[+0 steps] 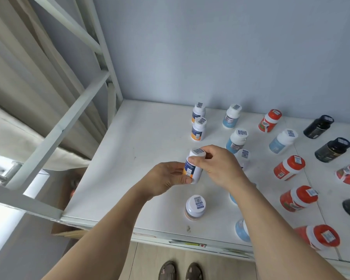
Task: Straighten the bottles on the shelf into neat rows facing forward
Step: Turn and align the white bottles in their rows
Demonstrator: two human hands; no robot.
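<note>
Both hands' grip on white bottle (193,168), cap on, above shelf (129,158).

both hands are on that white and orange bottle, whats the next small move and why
Probably set the held bottle down upright in the gap between the two white and orange bottles behind and the one in front. The left hand holds its base, the right hand its cap; that column has a bottle-sized opening.

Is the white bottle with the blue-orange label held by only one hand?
No. Both hands are on the bottle: the left hand grips its lower body and the right hand grips it near the cap.
</note>
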